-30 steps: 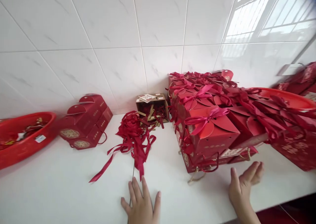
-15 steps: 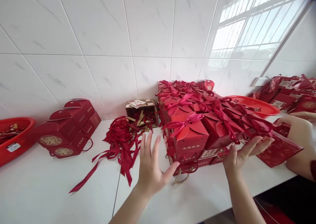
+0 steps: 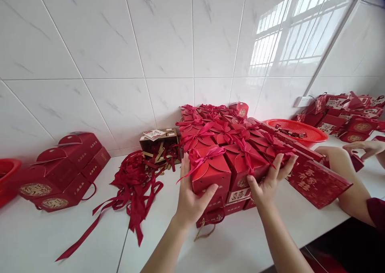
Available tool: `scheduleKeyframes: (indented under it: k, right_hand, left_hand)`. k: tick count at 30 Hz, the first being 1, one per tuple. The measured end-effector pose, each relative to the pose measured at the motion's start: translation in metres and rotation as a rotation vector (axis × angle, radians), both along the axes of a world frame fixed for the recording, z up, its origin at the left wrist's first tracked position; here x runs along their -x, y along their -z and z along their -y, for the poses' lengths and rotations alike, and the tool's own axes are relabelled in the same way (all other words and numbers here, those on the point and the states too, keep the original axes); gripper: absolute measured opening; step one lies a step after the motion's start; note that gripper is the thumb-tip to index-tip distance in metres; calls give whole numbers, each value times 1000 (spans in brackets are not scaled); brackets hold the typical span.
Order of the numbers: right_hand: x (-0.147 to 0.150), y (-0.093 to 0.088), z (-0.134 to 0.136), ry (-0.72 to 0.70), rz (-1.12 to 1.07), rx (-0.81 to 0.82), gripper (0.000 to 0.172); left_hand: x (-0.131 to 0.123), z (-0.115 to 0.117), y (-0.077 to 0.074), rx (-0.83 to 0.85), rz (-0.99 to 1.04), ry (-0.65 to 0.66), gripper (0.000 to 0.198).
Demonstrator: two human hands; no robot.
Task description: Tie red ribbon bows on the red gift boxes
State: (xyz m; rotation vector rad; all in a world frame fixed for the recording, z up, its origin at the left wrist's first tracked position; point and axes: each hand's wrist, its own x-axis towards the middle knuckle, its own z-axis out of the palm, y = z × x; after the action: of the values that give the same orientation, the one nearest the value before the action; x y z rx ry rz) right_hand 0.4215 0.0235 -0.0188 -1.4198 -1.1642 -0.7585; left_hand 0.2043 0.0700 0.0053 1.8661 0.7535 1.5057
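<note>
Red gift boxes (image 3: 212, 176) tied with red ribbon bows stand packed in a stacked block against the wall. My left hand (image 3: 192, 202) lies along the left side of the front corner box, fingers stretched and thumb spread across its front. My right hand (image 3: 266, 184) rests against the front right boxes, fingers apart near a ribbon bow (image 3: 278, 146). Both palms press on the block from outside. Beneath the corner box, a lower box with a cord handle (image 3: 215, 216) and a loose twine loop (image 3: 206, 233) show.
At left are untied red boxes (image 3: 63, 170), a heap of loose red ribbons (image 3: 130, 176) and a carton of tags (image 3: 161, 146). A red basket (image 3: 300, 130) sits behind. A red bag (image 3: 320, 182) lies by a co-worker's arm (image 3: 349, 176); more red boxes (image 3: 345, 116) are farther right.
My left hand has come from beside the block onto the corner box. My right hand has shifted left along the boxes' front. The view has turned slightly right.
</note>
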Motion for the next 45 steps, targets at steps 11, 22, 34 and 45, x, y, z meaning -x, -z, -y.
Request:
scheduleKeyframes:
  k: [11, 22, 34, 45]
  right_hand:
    - [5, 2, -17, 49, -45, 11, 92]
    - [5, 4, -21, 100, -15, -35, 89]
    - [10, 27, -1, 48, 29, -29, 80]
    - [26, 57, -11, 24, -11, -21, 68]
  left_hand:
    - [-11, -10, 7, 66, 42, 10, 85]
    - [-12, -17, 8, -35, -25, -42, 91]
    - [-8, -3, 29, -105, 168, 74, 75]
    - [-4, -7, 96, -107, 77, -102, 72]
